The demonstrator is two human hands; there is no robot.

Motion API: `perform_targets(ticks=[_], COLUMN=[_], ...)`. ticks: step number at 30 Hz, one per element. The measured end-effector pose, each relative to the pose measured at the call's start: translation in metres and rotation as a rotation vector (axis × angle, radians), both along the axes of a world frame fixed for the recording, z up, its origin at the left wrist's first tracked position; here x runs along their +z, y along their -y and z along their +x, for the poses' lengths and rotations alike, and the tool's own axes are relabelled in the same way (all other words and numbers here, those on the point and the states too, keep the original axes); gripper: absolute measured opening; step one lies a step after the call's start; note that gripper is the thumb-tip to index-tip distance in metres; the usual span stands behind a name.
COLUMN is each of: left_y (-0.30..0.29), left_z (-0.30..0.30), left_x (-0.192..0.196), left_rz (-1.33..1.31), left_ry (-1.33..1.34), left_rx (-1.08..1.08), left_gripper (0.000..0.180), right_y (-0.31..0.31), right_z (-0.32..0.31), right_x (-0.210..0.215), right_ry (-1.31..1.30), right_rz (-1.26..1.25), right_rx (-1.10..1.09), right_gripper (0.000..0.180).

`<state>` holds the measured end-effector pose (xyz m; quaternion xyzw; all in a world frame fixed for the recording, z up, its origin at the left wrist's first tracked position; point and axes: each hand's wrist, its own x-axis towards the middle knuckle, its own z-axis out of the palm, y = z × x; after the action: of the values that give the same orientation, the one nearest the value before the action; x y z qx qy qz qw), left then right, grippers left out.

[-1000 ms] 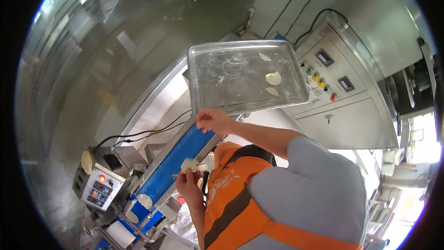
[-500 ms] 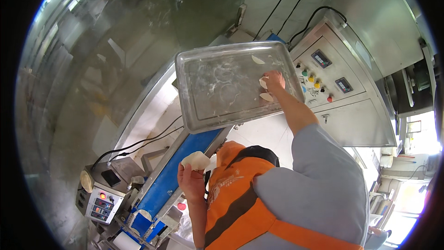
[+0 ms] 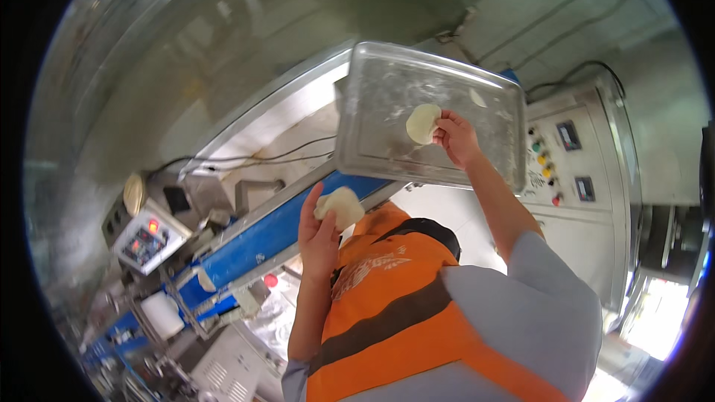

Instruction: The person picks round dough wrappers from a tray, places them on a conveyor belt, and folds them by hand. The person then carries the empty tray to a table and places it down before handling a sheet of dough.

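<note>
Currently: right hand [image 3: 458, 138] raised against a metal tray [image 3: 372, 126], which is tilted so its floured inside faces the camera. Thumb and fingertips pinch the right edge of a flat, pale dough disc [image 3: 421, 123]; the disc lies against the tray's inner face, near its middle. One smaller dough scrap [image 3: 477, 97] sticks to the tray further right, near the top rim.

Left hand [image 3: 320, 231] lower and to the left, well apart from the tray. Fingers curled around a dough lump [image 3: 341, 207], held at the fingertips above the palm, just in front of a blue conveyor belt [image 3: 253, 242].

Belt runs diagonally from lower left up toward the tray's bottom edge. A grey control cabinet [image 3: 573, 179] with coloured buttons stands right of the tray. A small control box [image 3: 145, 238] with a red light sits at far left. An orange vest [image 3: 387, 305] fills the near foreground.
</note>
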<state>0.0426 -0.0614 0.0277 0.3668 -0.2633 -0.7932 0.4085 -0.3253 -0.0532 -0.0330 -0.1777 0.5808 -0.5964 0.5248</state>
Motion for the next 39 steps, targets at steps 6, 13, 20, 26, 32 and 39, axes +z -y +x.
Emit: perform_targets(ticks=[6,13,20,26,32,39], left_y=[-0.01,-0.048,-0.12,-0.15,-0.166,-0.175], left_z=[0.024,0.076,0.139,0.165,0.177,0.188], left_x=[0.012,0.008,-0.007,0.01,0.023,0.02], left_rz=[-0.081,-0.05,0.019,0.095,-0.009,0.113], left_ry=[-0.042,0.382,0.461,0.067,-0.059,0.375], left_rx=[0.146,0.385,0.623,0.895,1.069,1.031], left_gripper=[0.055,0.052,0.058,0.042,0.027,0.037], right_y=[0.024,0.031,0.039,0.026,-0.007,-0.009], right_z=[0.142,0.234,0.309,0.382,0.434,0.441], right_x=[0.085,0.076,0.068,0.075,0.076,0.061], right_ry=[0.596,0.442,0.476,0.692,-0.276,-0.261], right_rz=[-0.152,0.017,0.08,0.174,-0.142,-0.113], right_rx=[0.299,0.766,1.088,1.331,1.623,1.545], right_gripper=[0.026,0.03,0.03,0.028,0.03,0.03])
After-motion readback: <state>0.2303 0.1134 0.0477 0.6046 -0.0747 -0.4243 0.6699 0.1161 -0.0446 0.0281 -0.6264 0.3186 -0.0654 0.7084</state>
